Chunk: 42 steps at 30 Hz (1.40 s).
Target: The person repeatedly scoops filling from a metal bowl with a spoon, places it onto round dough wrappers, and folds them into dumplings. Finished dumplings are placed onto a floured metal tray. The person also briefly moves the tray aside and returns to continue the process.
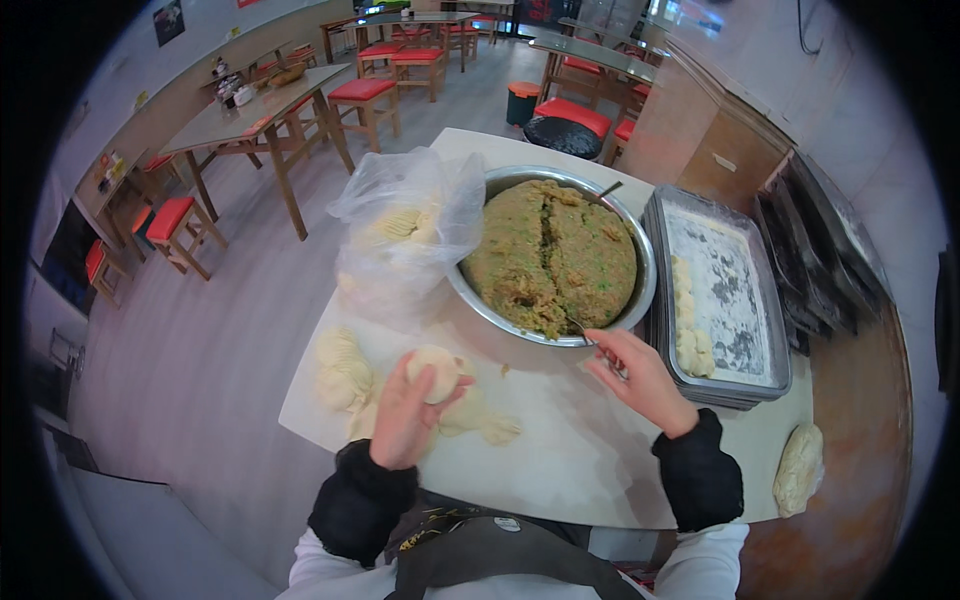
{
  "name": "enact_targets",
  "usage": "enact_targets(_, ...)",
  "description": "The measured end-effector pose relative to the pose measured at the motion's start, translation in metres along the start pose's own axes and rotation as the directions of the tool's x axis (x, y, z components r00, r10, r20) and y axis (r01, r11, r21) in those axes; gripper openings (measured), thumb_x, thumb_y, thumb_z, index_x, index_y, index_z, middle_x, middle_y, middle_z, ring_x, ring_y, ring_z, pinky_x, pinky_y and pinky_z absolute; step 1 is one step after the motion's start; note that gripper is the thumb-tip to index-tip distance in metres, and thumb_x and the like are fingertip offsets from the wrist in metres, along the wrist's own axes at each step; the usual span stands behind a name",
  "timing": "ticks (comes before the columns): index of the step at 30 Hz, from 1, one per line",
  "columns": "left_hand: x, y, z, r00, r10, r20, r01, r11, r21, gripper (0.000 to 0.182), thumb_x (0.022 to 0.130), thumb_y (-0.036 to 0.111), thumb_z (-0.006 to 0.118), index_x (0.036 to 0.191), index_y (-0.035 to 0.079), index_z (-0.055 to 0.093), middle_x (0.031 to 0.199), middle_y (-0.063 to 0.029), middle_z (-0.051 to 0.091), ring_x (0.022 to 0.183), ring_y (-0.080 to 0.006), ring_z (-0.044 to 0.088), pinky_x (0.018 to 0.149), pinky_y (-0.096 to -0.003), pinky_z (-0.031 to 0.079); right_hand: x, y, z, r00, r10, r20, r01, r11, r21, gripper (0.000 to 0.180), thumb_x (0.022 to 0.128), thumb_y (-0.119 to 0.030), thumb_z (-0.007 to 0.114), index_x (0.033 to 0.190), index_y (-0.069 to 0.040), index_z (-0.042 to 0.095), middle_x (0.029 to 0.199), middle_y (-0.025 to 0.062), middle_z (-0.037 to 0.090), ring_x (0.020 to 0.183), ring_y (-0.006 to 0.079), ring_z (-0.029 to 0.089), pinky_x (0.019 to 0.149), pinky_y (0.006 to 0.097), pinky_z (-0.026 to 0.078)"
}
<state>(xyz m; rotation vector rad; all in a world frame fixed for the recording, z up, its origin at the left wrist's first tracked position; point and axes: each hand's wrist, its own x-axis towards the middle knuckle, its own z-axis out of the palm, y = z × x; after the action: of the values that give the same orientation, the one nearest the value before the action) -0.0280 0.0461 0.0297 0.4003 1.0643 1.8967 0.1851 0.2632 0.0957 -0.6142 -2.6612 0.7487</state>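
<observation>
A round dough wrapper rests in my left hand, held over the near left part of the white table. Below and beside that hand lie stacks of dough wrappers, some fanned out. My right hand grips the handle of a metal utensil, whose tip reaches into the near edge of the filling. This greenish-brown filling is heaped in a large steel bowl and has a deep groove down its middle. The utensil's working end is partly hidden.
Right of the bowl, a stack of metal trays holds a row of dumplings on a floured surface. A clear plastic bag with more wrappers stands left. A dough lump sits at the right corner. Dark trays lean by the wall.
</observation>
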Motion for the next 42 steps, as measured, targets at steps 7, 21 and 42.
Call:
enact_targets(7,-0.004,0.0,0.01,0.91,-0.285,0.301,0.31,0.95,-0.035,0.038,0.103,0.032,0.05,0.125,0.001,0.052,0.103,-0.0098,0.064,0.091,-0.0173,0.065,0.085,-0.032,0.052,0.048,-0.021,0.009,0.88,-0.322,-0.349,0.284,0.946,-0.157,0.018,0.087,-0.001,0.066,0.104,-0.002,0.066,0.096,0.0119,0.064,0.087,0.0302,0.062,0.074,0.0362,0.051)
enact_targets(21,-0.013,0.001,-0.006,0.934,-0.25,0.257,0.21,0.962,0.173,0.034,0.102,0.023,0.051,0.119,-0.005,0.058,0.099,-0.0108,0.069,0.099,-0.0207,0.066,0.09,-0.0315,0.05,0.054,-0.034,0.046,0.899,-0.424,-0.105,0.407,0.901,-0.153,0.015,0.084,-0.002,0.065,0.099,-0.001,0.066,0.093,0.0108,0.065,0.088,0.0304,0.061,0.076,0.0371,0.051)
enact_targets(42,0.028,0.011,0.041,0.961,-0.212,0.176,0.275,0.733,-0.622,0.042,0.106,0.019,0.032,0.141,-0.003,0.034,0.147,-0.0167,0.041,0.14,-0.0299,0.037,0.115,-0.0384,0.034,0.04,-0.007,0.023,0.945,0.188,-0.269,-0.003,0.825,0.566,0.027,0.102,-0.019,0.052,0.107,0.004,0.066,0.1,0.0105,0.07,0.086,0.015,0.065,0.08,0.0271,0.049)
